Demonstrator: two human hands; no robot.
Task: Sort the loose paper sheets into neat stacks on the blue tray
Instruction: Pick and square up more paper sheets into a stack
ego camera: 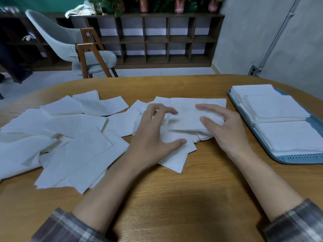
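Left hand (153, 135), right hand (225, 130): fingers spread on thin white paper sheets (188, 119), rectangular blue plastic tray (297, 158) right of fingers.

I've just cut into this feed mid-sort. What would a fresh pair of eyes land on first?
First, the wide scatter of loose white sheets covering the left half of the wooden table. Next, the two hands at centre, the left hand and right hand resting on a small gathered pile. At the far right, the blue tray already carries neat white stacks.
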